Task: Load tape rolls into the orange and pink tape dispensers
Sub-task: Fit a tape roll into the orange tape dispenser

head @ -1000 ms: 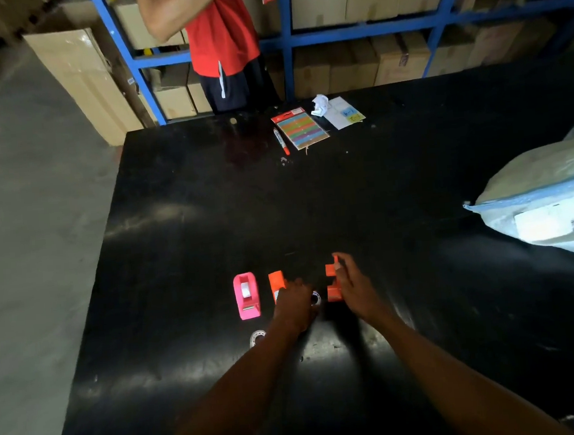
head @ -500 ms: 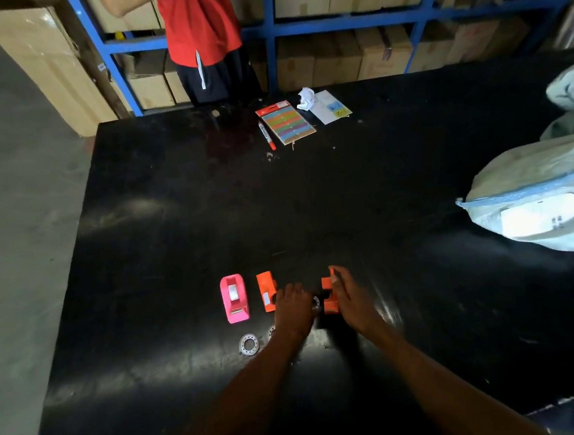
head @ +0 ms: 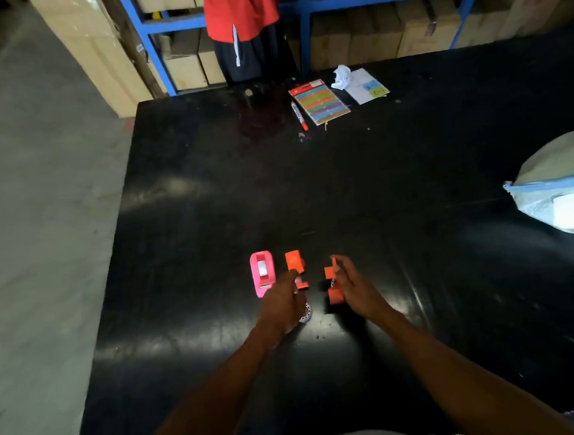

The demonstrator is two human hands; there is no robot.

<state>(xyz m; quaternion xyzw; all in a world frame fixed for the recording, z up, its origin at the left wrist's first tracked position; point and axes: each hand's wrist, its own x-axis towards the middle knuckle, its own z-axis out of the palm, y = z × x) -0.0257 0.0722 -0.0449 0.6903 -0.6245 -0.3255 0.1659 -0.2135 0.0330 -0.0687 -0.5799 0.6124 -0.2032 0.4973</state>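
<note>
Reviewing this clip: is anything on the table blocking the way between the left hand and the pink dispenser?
Nothing visible. The left hand sits just right of and nearer than the pink dispenser, with only bare black table between them. The orange dispenser stands to the right, out of that path.

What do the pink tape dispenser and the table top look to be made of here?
Pink tape dispenser: probably moulded plastic, judging by its uniform bright colour and smooth rounded edges; a white roll sits inside it. Table top: a black, smooth, semi-gloss surface that shows soft reflections of the lights; whether it is laminate, painted board or rubber sheet cannot be told.
</note>
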